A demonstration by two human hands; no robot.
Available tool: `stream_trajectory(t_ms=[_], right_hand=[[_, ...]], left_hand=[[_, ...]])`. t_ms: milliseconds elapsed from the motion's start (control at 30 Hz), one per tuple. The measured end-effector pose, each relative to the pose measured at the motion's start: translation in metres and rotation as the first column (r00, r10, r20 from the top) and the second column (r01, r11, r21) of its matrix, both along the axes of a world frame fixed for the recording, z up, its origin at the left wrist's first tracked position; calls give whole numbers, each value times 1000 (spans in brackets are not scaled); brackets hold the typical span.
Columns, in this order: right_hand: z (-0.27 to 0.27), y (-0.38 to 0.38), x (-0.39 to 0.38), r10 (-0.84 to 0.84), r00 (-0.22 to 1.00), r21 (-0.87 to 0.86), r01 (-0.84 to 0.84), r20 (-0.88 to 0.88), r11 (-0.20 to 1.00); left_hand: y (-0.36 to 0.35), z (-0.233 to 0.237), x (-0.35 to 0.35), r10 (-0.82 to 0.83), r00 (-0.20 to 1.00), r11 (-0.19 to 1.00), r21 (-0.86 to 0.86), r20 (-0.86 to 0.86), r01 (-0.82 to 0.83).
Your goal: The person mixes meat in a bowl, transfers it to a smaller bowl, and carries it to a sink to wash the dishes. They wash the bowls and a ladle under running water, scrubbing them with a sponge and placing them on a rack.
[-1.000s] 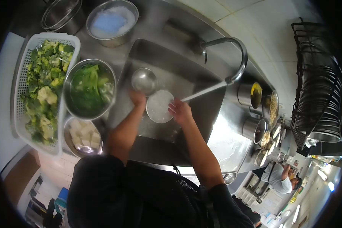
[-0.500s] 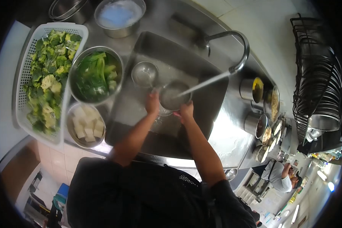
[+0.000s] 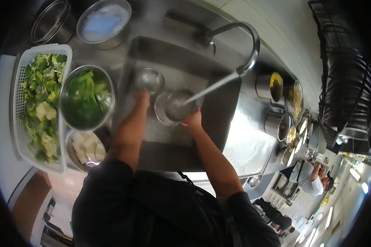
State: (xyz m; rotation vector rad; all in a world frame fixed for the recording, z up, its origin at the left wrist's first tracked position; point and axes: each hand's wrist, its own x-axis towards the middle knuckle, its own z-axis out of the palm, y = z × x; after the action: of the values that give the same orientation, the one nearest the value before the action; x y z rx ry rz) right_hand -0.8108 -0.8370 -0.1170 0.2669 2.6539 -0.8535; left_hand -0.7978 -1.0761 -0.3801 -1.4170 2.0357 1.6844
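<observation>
Under the stream of water, a small metal bowl [image 3: 181, 108] is held at its right rim by my right hand [image 3: 193, 118], fingers closed on it. A second metal bowl [image 3: 162, 113] lies in the sink partly beneath it, its far side hidden. My left hand [image 3: 142, 98] is at the near edge of another metal bowl [image 3: 150, 80] farther left in the sink [image 3: 169, 158]; its fingers are blurred, so a grip cannot be made out. The water pours from a curved faucet [image 3: 254, 41].
Left of the sink stand a white basket [image 3: 17, 103] of broccoli and cauliflower, a bowl of leafy greens in water [image 3: 90, 96], and a bowl of white blocks [image 3: 86, 149]. A pot of suds [image 3: 105, 22] is behind. Metal containers [image 3: 268, 86] and a dark rack [image 3: 342, 82] are right. Two people appear farther off.
My left hand has moved left from the held bowl to the left-hand bowl. My right hand keeps the bowl under the water. The view has shifted slightly.
</observation>
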Motion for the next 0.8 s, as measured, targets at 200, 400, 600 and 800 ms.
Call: stream_trajectory(t_ms=[200, 400, 600, 800], right_hand=[[32, -12, -1, -250, 545, -479, 832, 800, 279], [87, -6, 38, -330, 810, -214, 255, -485, 943], [175, 27, 65, -38, 937, 207, 116, -347, 971], [182, 98, 97, 21, 898, 183, 67, -439, 981]], left_hand=[[39, 126, 10, 424, 838, 893, 4, -343, -450], [85, 245, 34, 259, 956, 926, 316, -137, -206], [129, 258, -15, -375, 912, 921, 41, -169, 386], [139, 266, -68, -772, 635, 515, -570, 16, 640]])
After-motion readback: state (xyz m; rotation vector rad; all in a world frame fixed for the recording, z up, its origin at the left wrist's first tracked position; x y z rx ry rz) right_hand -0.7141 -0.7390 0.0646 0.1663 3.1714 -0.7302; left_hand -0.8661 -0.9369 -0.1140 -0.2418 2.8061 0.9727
